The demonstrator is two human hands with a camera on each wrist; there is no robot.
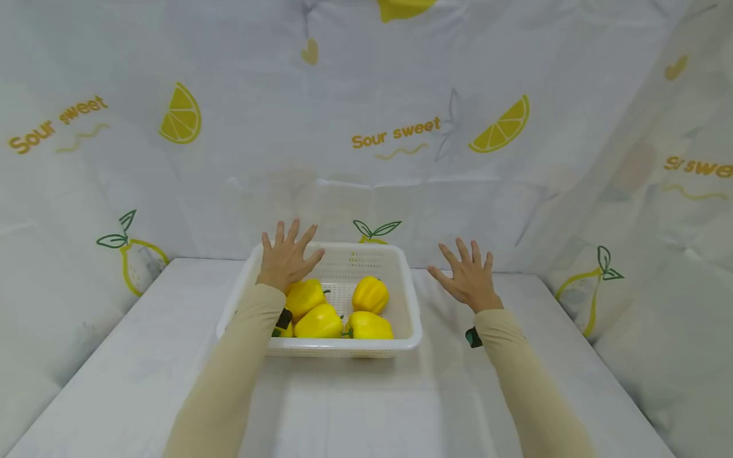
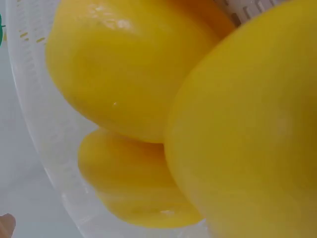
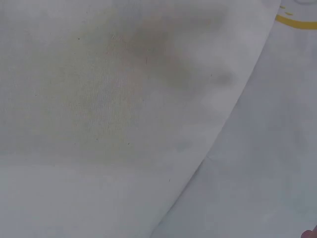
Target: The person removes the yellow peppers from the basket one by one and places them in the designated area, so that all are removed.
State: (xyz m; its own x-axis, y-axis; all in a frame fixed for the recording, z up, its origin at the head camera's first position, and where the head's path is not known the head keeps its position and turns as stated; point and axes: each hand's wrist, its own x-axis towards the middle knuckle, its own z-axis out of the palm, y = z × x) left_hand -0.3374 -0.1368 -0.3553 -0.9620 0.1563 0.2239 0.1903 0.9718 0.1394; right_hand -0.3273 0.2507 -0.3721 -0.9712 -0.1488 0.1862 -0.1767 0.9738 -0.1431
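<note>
A white perforated plastic basket (image 1: 408,305) on the table holds several yellow bell peppers (image 1: 319,322). Above the basket's left side, my left hand (image 1: 284,262) is spread flat with nothing in it; its forearm hides part of the rim and a pepper. Close up in the left wrist view, the bell peppers (image 2: 119,69) fill the frame, with one fingertip (image 2: 7,225) at the lower left corner. To the right of the basket, my right hand (image 1: 468,277) hovers over the table, fingers fanned out and holding nothing. Only a fingertip (image 3: 309,234) of it shows in the right wrist view.
A white cloth covers the table (image 1: 355,407). Behind it hangs a white curtain (image 1: 258,140) printed with lemons and lettering, which continues along both sides. The right wrist view shows the tabletop (image 3: 99,188) and its far edge against the curtain.
</note>
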